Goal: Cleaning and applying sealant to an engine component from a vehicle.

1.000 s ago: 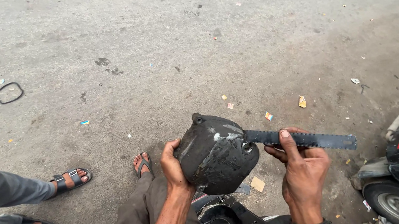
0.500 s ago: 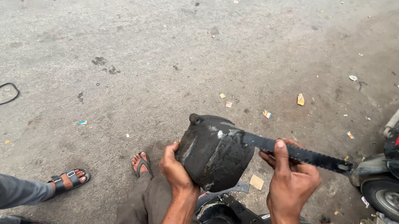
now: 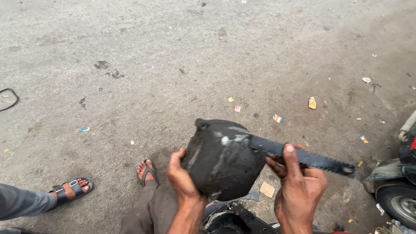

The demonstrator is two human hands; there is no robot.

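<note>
Dark moulded cover (image 3: 222,161) held at lower centre of frame, saw blade (image 3: 305,158) set against it.
Left hand (image 3: 183,180) closed on the cover's left edge; right hand (image 3: 297,188) clamped around the toothed blade, thumb on top. Blade touches the cover's upper right. Grey ground (image 3: 167,62) behind; black ring (image 3: 3,99) far left; scooter wheel (image 3: 409,206) lower right.

- Left hand (image 3: 180,176) grips the near edge of a dark, grimy curved cover (image 3: 222,159), tilted up over the lap.
- Right hand (image 3: 297,186) clasps a flat saw blade (image 3: 305,158), thumb pressed on top, blade tip meeting the cover's upper edge.
- Own foot in a flip-flop (image 3: 147,171) planted on the grey pavement (image 3: 167,62).
- Another person's sandalled foot (image 3: 72,189) at left.
- A scooter's rear wheel (image 3: 407,208) at right.
- Black ring (image 3: 3,99) lying far left.
</note>
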